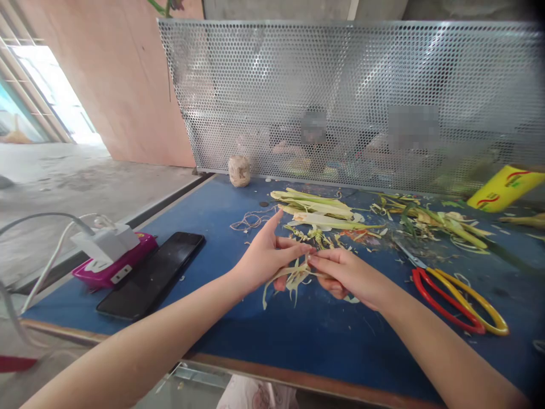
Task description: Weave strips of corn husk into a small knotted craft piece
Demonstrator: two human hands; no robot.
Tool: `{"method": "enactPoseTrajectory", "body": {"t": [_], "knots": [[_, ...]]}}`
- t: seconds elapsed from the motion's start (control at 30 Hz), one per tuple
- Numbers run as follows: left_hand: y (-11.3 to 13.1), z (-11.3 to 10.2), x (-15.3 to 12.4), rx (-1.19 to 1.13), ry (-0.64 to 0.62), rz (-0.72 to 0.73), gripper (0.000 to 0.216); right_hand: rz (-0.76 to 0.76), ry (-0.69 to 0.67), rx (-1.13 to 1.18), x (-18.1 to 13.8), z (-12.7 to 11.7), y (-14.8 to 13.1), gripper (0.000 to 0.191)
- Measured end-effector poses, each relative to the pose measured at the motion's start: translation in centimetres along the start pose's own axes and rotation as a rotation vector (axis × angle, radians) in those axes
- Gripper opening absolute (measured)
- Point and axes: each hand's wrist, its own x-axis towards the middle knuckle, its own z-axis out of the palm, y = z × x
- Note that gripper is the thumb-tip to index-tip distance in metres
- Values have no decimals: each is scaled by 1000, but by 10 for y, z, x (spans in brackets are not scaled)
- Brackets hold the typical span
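My left hand (pixel 272 250) and my right hand (pixel 343 272) meet over the front middle of the blue table, both pinching a small bundle of pale plant strips (pixel 296 276). The strips' thin ends hang loose below my fingers. On my left hand the index finger points away from me while the thumb presses inward. My right thumb and fingertips close on the strips from the other side. Just beyond the hands lie long pale-green leaf stalks (pixel 326 220) and small green scraps (pixel 315 236). A loop of thin string (pixel 251 220) rests near my left index finger.
Scissors (pixel 455 298) with red and yellow handles lie at right, near more stalks (pixel 455 227) and a yellow package (pixel 504 190). A phone (pixel 151 275) and a pink power strip (pixel 123 267) are at left. A twine roll (pixel 239 171) stands before the perforated metal screen (pixel 272 85).
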Motion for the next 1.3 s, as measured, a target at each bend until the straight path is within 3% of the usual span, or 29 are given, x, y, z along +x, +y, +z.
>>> {"method": "enactPoseTrajectory", "body": {"t": [0.17, 0.33, 0.53, 0.7, 1.0, 1.13, 1.3], "knots": [[0, 0, -3, -76, -29, 47, 96, -111, -88, 41, -2, 2, 3, 31], [5, 1, -7, -41, -17, 47, 87, -214, -71, 40, -2, 2, 4, 27], [12, 0, -11, 64, 21, 90, 69, -192, -185, 77, -8, 4, 3, 26], [15, 1, -16, 24, 31, 166, 74, -188, -248, 85, -13, 5, 7, 27], [12, 3, -17, -22, 60, 245, 81, -205, -185, 334, -11, 10, 5, 29], [12, 3, -18, 23, 51, 276, 78, -151, -114, 337, -11, 11, 3, 29], [9, 5, -20, 59, 75, 343, 80, -241, -12, 197, -11, 15, 3, 29]]}}
